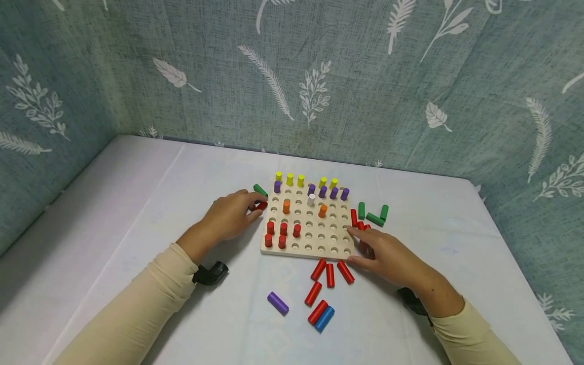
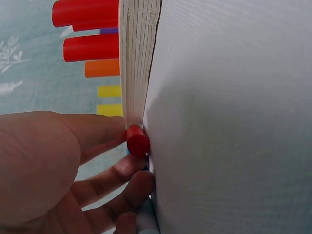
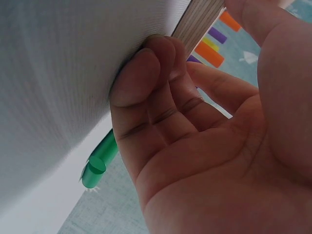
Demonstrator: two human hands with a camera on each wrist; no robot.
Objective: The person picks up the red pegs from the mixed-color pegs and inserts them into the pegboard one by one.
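Observation:
A wooden peg board (image 1: 292, 254) lies on the white table, with yellow, purple, orange, white and red pegs standing in some of its holes. At its left edge my left hand (image 1: 232, 215) pinches a red peg (image 2: 138, 141) between thumb and fingers, low against the board's side. Just behind it lies a green peg (image 1: 260, 190). My right hand (image 1: 392, 256) rests at the board's right front corner. Its index finger reaches over the edge, and the thumb is by the corner; in the right wrist view the other fingers bend loosely beside the board. Red pegs (image 1: 354, 218) lie partly hidden under this hand.
Several loose red pegs (image 1: 330, 275) are scattered in front of the board, near a blue peg (image 1: 325, 319) and a purple peg (image 1: 278, 303). Green pegs (image 1: 375, 219) lie to the right. Behind the table hangs a leaf-patterned green cloth (image 1: 347, 91).

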